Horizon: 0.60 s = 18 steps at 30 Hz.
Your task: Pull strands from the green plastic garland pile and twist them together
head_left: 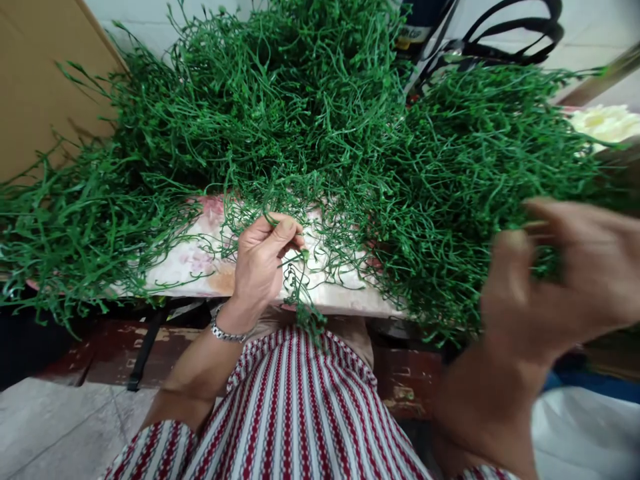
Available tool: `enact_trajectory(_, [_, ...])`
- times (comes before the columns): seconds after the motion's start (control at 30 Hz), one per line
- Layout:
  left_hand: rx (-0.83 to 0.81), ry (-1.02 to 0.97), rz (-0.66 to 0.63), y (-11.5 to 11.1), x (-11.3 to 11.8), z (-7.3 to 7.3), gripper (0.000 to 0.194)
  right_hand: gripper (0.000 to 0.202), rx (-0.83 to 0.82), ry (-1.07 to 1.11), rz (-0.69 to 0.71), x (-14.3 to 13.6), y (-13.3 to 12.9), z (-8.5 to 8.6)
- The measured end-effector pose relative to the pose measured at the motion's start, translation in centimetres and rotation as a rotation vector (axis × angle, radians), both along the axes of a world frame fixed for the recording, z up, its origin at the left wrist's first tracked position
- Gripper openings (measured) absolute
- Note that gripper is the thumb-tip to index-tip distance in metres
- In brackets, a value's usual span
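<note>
My left hand, with a metal watch band on its wrist, is at the front middle of the board. Its thumb and fingers pinch a thin green artificial plant stem. Beneath those fingers a small tangle of green sprigs hangs past the board's edge, in front of the striped shirt. Smeared by motion, my right hand is raised over the right-hand heap of green stems. Its fingers look bent, but whether anything is between them cannot be made out.
A large heap of green plastic stems covers the back of the flower-patterned board, and another heap spreads to the left. A brown cardboard panel stands at left. Black straps and a pale flower are at right.
</note>
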<state>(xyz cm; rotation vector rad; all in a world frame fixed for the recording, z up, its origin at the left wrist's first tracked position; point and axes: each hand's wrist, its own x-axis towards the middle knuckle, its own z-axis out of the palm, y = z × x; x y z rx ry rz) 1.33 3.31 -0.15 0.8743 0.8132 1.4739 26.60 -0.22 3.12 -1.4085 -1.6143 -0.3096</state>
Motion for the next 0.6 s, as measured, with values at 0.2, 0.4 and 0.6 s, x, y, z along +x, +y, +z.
enact_trajectory(0.2, [0.043,-0.057,0.075,0.2,1.3,1.0,0.015,0.029,-0.510,-0.016,0.715,-9.6,-1.9,-3.8])
enact_trajectory(0.4, [0.086,-0.064,0.142,0.5,0.3,1.3,0.017,0.013,-0.512,0.159,0.679,-10.8,-0.8,-4.6])
enact_trajectory(0.6, [0.144,0.201,0.218,0.2,-4.8,0.1,0.015,0.014,-0.521,0.144,0.752,-9.3,0.4,-2.8])
